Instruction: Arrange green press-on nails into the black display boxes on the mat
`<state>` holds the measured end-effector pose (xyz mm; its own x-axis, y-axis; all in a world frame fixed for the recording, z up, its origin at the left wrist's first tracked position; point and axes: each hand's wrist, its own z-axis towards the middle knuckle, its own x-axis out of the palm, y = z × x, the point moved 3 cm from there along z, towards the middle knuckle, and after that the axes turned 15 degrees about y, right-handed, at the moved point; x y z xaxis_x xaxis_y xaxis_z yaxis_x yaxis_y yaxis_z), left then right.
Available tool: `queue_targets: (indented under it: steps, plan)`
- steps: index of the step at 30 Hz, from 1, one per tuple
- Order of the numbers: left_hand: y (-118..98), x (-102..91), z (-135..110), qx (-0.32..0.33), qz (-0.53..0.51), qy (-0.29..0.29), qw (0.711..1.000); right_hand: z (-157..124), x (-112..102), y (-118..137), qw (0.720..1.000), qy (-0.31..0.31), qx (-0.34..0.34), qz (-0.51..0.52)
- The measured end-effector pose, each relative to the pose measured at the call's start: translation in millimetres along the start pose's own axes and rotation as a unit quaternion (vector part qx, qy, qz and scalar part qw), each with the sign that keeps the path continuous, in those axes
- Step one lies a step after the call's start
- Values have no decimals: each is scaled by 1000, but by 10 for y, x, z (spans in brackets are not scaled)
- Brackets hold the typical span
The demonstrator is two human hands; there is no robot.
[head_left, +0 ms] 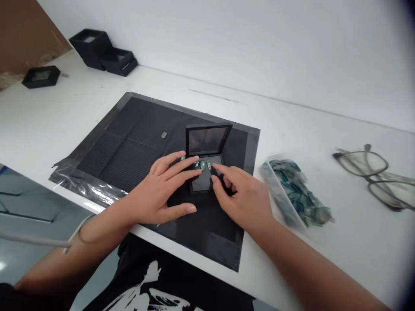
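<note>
A small black case [200,185] stands with its clear-windowed lid [207,141] raised on the dark mat. Inside it, along the upper part of the grey pad, lie small glossy green pieces that look like press-on nails [202,166]; one piece [209,165] carries red and white marks. My left hand [158,185] reaches in from the left, fingers spread, its fingertips at the row of pieces and partly covering it. From the right, my right hand [244,194] has its index fingertip beside the marked piece. Its thumb is apart from the index finger, over the pad's right edge, and nothing shows between them.
A clear plastic tub [285,203] of green packets stands right of the mat [129,138], with eyeglasses [363,163] farther right. A small grey piece [164,134] lies on the mat. Black cases [118,60] stand by the wall; another case [41,77] lies far left.
</note>
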<state>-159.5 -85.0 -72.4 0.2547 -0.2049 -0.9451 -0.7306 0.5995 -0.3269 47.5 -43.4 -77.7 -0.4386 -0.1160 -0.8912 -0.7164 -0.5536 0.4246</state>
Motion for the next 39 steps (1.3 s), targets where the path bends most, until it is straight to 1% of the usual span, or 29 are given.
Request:
queue_targets:
  steps: [3,5,8,10,12,13,14,15,16,17,18,20,21,23,25,26,28,30,32,33,34,35,39]
  plan:
    - [-6,-24,-15,27,-30,-12,999,-20,-8,45,1000,-13,-6,8]
    - [-18,-39,-26,47,-37,-21,998,-70,-32,140,999,-18,-26,10]
    - [-44,-62,-41,63,-30,-38,997,-193,-140,319,996,-20,-85,-9]
    - [-77,-85,-46,67,-9,-55,996,-307,-285,370,990,-34,-132,-48]
    - [-152,-106,-39,89,45,-62,993,-453,-489,298,978,-65,-166,-112]
    - [-203,-115,-29,101,71,-61,990,-534,-604,210,970,-85,-169,-151]
    - [-262,-124,-11,112,93,-57,988,-615,-719,94,963,-99,-164,-188]
    - [-326,-132,18,119,106,-50,986,-687,-820,-48,961,-93,-144,-217]
    - [-394,-140,57,124,113,-44,985,-749,-916,-207,965,-81,-103,-226]
    - [-467,-147,108,130,117,-38,984,-799,-985,-361,973,-43,-69,-215]
    - [-540,-151,172,131,124,-32,983,-840,-1019,-489,980,24,-56,-191]
    - [-686,-149,329,149,152,-26,977,-906,-1062,-666,985,117,-30,-122]
    - [-744,-141,420,148,170,-23,974,-931,-1067,-713,983,157,-22,-89]
    - [-825,-121,603,146,203,-26,968,-972,-1070,-752,977,212,-6,-32]
    - [-862,-98,756,148,228,-36,962,-1007,-1083,-755,969,245,-6,10]
    - [-868,-87,812,156,233,-44,959,-1021,-1101,-753,968,249,-15,22]
    - [-866,-72,879,185,220,-56,956,-1036,-1162,-758,973,229,-35,22]
    - [-858,-59,893,214,198,-60,955,-1031,-1244,-785,986,163,-37,-9]
    - [-854,-41,882,229,184,-58,954,-1018,-1304,-836,994,91,-14,-56]
    - [-857,-27,874,232,180,-55,954,-1011,-1312,-867,994,71,-4,-81]
    - [-862,-10,866,234,177,-53,955,-1005,-1305,-897,992,65,2,-105]
    - [-869,9,860,235,174,-52,955,-998,-1285,-924,989,74,1,-126]
    - [-896,91,847,237,175,-56,954,-951,-1174,-941,975,133,-36,-174]
